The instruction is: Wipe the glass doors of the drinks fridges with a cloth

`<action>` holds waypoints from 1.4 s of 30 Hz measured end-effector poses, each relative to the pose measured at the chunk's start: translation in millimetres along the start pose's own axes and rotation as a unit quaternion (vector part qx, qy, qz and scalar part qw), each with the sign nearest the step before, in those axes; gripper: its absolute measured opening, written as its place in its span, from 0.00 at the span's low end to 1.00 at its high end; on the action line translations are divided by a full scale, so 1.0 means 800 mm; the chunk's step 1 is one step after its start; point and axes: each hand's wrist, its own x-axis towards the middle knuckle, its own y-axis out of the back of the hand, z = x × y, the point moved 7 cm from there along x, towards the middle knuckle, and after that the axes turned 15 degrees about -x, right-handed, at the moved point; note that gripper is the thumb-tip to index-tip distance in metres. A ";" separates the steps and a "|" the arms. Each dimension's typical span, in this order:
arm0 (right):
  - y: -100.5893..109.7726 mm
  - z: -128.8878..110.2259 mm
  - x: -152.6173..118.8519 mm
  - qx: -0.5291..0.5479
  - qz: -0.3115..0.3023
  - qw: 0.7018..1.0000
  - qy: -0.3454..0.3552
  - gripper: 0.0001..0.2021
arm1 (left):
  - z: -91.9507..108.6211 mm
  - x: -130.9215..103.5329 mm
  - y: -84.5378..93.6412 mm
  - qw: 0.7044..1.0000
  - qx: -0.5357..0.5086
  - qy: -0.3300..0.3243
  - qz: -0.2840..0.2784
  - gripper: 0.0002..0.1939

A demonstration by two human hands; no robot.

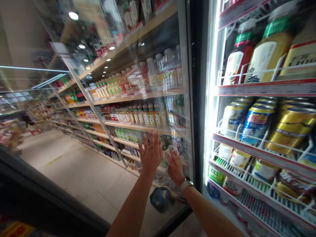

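A clear glass door [116, 177] with a dark frame stands open in front of me. My left hand [151, 153] lies against the glass with its fingers spread and holds nothing. Just to its right, my right hand [174, 164] presses a crumpled white cloth [168, 152] to the same pane. Part of the cloth is hidden under the fingers, and its exact material cannot be made out. On the right wrist is a watch [189, 181] with a light band.
At right, a lit cooler holds juice bottles [237, 54] above rows of drink cans [258, 121] behind wire guards. Through the glass, long shelves of bottles [145, 115] run along a tiled floor [81, 171]. A blurred dark blue object [160, 199] shows low down.
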 end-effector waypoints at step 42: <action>0.036 0.096 0.006 0.001 0.014 0.990 -0.140 0.32 | 0.017 -0.012 0.011 0.998 -0.046 0.032 -0.032 0.36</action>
